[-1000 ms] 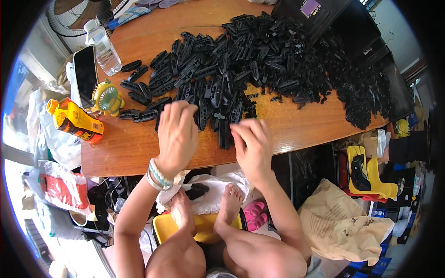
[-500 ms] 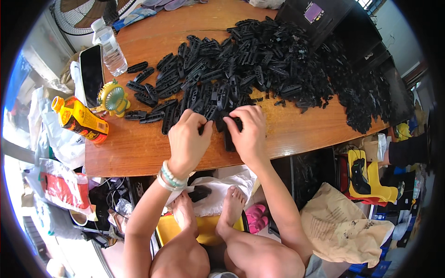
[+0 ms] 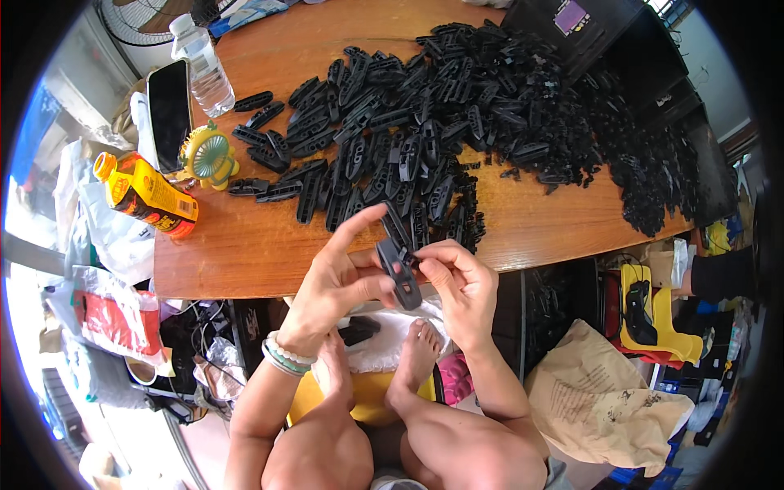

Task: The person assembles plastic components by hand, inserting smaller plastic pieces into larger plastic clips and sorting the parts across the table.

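We find the left grip (image 3: 322, 292) clamped on a black part (image 3: 403, 286), thumb on its near face, forefinger raised clear of it. A second dark length rises near that forefinger; we cannot tell whether it belongs to the same part. The right grip (image 3: 465, 290) has its thumb and fingertips drawn close at the part; whether they pinch a small piece is too small to tell.

In our judgement, the part could twist or slip if the right fingertips press off-centre, since few left fingers appear to back it.

The part lies between the two grips, held up on the person's side of the black heap (image 3: 457, 106), our landmark, which rests on the surface (image 3: 245, 253). Left of the heap we record a yellow bottle (image 3: 155, 196), a small fan (image 3: 210, 155), a phone (image 3: 169, 114) and a clear bottle (image 3: 204, 69).
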